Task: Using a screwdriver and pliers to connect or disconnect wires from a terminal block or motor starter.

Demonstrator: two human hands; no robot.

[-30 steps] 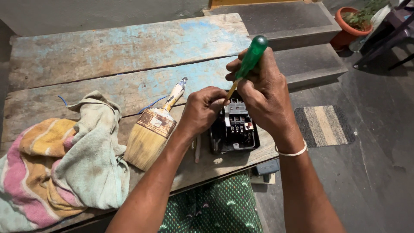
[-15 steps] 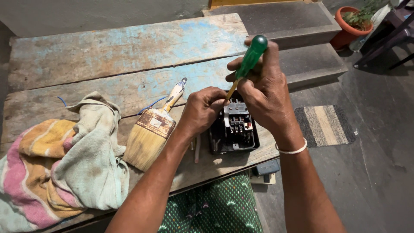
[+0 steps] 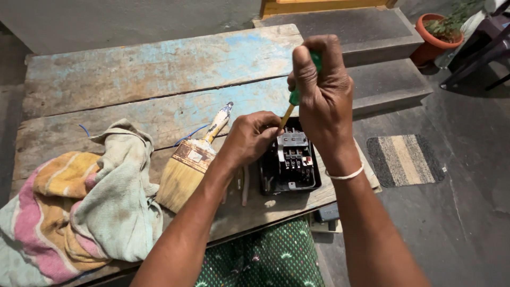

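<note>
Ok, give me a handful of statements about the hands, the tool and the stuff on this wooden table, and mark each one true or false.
1. The right hand grips a green-handled screwdriver. True.
2. The left hand is holding the paintbrush. False: the brush lies on the table to the left of that hand, which rests at the black electrical unit.
3. The screwdriver points down toward the top of the black unit. True.
4. The crumpled cloth covers the black unit. False: it lies at the table's left end, apart from the unit.
5. A potted plant stands on the table. False: it stands on the floor beyond the steps.
</note>
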